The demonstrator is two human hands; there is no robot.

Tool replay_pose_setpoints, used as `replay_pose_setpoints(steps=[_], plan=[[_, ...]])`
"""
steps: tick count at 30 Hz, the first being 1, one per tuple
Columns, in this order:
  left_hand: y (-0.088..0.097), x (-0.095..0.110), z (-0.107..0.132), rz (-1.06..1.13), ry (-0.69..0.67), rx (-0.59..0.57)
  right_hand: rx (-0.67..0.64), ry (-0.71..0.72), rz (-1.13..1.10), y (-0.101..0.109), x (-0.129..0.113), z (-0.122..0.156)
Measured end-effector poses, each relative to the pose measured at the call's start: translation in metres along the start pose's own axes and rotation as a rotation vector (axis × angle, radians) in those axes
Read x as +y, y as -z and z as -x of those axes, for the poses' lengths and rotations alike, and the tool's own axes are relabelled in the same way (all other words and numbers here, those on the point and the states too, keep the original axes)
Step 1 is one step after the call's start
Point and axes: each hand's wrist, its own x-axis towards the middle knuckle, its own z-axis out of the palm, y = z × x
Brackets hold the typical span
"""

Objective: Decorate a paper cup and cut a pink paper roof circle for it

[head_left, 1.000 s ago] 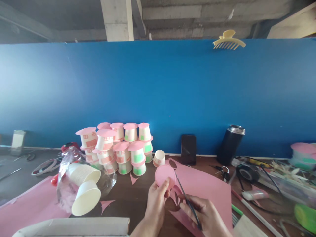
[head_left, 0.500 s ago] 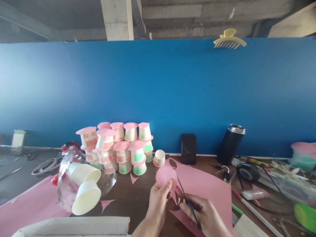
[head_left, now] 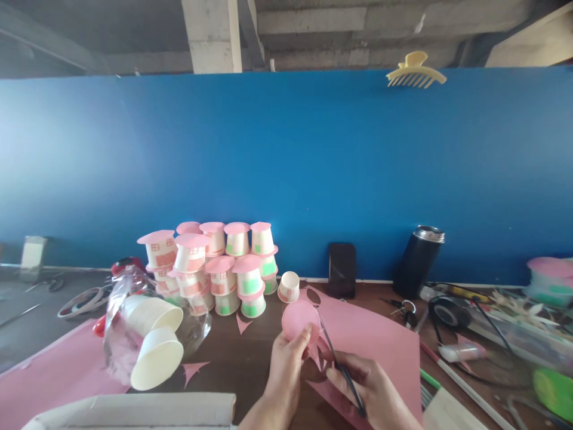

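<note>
My left hand (head_left: pixel 286 364) pinches a round pink paper disc (head_left: pixel 299 319) between thumb and fingers, holding it tilted up above the table. In my right hand (head_left: pixel 364 382) is a pair of black-handled scissors (head_left: pixel 348 382), the slim blades pointing up along the right edge of the disc. A narrow strip of pink paper (head_left: pixel 317 356) hangs below the disc between my hands. Under them lies a large pink paper sheet (head_left: pixel 380 334) with a cut-out hole near its far corner. A single small paper cup (head_left: pixel 289 287) stands just beyond the disc.
Stacked paper cups (head_left: pixel 248 275) with pink disc tops stand by the blue partition (head_left: pixel 313 161). Plain cups in a plastic bag (head_left: pixel 197 334) lie at left. A phone (head_left: pixel 342 270) and a black flask (head_left: pixel 418 263) stand at the back. Pink scraps (head_left: pixel 193 372) and tools lie about.
The scissor blades have shifted slightly at the disc's right edge, and the paper strip beside them has moved a little. The left hand's grip on the disc stays almost the same.
</note>
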Motion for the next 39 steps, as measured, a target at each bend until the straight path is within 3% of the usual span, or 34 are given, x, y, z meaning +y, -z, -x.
replay_pose_setpoints(steps=[17, 39], plan=[[-0.0058, 0.0045, 0.0074, 0.025, 0.042, -0.053, -0.013, 0.073, -0.013, 0.0032, 0.0004, -0.0031], [-0.0066, 0.0035, 0.0066, 0.058, 0.019, -0.079, 0.007, 0.055, 0.021, 0.0034, 0.0021, -0.0012]])
